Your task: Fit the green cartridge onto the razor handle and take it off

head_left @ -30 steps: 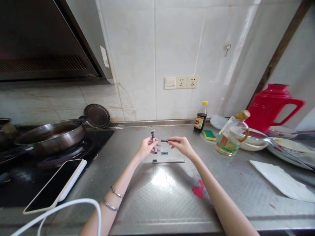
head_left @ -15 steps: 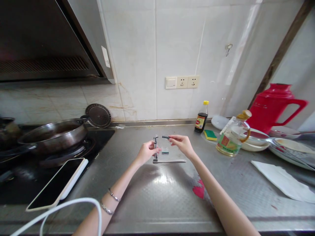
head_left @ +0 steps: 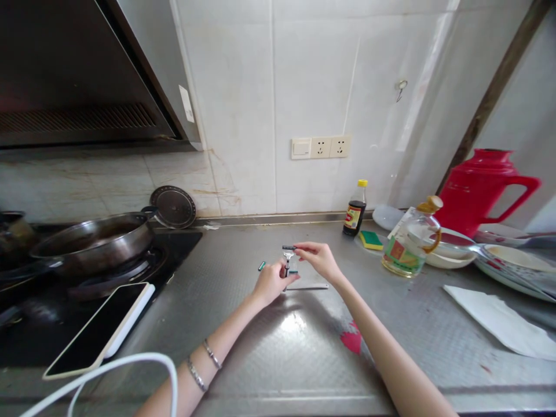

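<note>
My left hand (head_left: pixel 269 284) is closed around a razor handle (head_left: pixel 287 259), dark with a silver top, held upright over the counter. Between the fingertips of my right hand (head_left: pixel 319 258) is a small dark razor head (head_left: pixel 288 248). It lies level just above the handle's top; whether the two touch I cannot tell. A green-edged razor head (head_left: pixel 261 266) lies left of my left hand. Another small green piece (head_left: pixel 293 272) shows between my hands, partly covered. Behind my left fingers a slim pale strip with a hole in its end (head_left: pixel 315 285) lies flat.
On the left are a phone (head_left: pixel 98 330), a white cable (head_left: pixel 130 355) and a steel pan (head_left: pixel 99 234) on the hob. To the right stand a soy sauce bottle (head_left: pixel 355 209), a sponge (head_left: pixel 370 240), a glass oil jug (head_left: pixel 403 249), a red thermos (head_left: pixel 480 191) and dishes.
My left hand has moved right with the razor handle, bringing its top under the razor head in my right hand. The green-edged head on the left has come into view.
</note>
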Available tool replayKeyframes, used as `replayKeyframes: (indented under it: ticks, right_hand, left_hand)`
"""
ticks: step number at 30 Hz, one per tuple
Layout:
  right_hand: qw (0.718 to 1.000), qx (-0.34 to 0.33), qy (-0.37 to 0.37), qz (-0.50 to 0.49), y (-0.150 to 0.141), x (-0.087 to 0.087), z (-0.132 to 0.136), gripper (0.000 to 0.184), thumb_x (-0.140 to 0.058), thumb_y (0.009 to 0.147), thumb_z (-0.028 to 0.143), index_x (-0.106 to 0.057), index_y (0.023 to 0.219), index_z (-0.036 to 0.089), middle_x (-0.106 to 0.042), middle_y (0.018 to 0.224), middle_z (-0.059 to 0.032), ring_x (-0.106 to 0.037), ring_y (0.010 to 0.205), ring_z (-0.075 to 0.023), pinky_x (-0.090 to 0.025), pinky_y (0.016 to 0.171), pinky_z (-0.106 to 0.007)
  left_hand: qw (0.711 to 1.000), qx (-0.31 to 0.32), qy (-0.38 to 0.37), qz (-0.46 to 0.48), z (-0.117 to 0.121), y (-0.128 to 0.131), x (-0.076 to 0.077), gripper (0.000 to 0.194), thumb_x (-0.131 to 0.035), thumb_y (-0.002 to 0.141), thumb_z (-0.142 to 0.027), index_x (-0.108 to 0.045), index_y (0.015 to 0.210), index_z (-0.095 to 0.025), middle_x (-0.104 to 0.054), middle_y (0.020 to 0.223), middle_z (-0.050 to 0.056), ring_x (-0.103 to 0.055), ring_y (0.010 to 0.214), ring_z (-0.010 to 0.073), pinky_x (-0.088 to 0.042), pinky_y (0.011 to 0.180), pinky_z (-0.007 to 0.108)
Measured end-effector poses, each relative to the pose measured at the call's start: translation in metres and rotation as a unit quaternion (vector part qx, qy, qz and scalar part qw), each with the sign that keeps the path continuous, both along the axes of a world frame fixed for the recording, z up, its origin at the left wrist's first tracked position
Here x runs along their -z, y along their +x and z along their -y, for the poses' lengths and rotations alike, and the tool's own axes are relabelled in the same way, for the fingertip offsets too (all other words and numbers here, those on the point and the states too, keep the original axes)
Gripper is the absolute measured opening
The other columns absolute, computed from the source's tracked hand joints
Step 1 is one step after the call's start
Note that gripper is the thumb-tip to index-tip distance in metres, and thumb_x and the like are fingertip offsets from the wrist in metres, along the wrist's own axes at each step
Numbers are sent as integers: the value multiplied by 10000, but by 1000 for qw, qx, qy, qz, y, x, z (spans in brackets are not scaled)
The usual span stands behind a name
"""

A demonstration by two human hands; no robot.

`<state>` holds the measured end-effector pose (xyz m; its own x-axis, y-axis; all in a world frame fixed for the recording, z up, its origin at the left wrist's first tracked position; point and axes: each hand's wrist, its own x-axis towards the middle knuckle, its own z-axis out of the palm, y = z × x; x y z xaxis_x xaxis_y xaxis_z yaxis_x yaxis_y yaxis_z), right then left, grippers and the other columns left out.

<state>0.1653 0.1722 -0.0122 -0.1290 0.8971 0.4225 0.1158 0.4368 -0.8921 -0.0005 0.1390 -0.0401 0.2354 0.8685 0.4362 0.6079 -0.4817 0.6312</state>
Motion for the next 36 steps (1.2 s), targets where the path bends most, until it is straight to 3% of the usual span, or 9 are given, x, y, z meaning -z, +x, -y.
replayKeyframes:
  ticks: [6,21,36]
  right_hand:
    - [1000,1,-11,6,0,-2,2,294,-639,672,346,-715,857,129,-710,779,-80,-633,597,-168,-540,574,-300]
    - [1000,-13,-8,18,0,-4,5,276,-632,677,321,-717,871,144,-716,796,-77,-646,617,-177,-533,608,-306]
    - [1000,-22,-6,13,-1,-6,7,251,-633,682,277,-712,868,127,-717,802,-80,-645,634,-172,-525,596,-282]
  left_hand:
    - [1000,1,2,10,-6,6,2,303,-606,717,-473,-551,741,-176,-480,518,-50,-416,474,95,-284,508,209]
    - [997,10,-44,66,0,6,7,273,-604,714,-441,-571,748,-172,-536,524,-29,-487,486,116,-332,509,211]
    - [996,21,-40,72,-3,5,11,293,-605,719,-442,-581,804,-162,-545,539,-30,-484,486,107,-326,503,206]
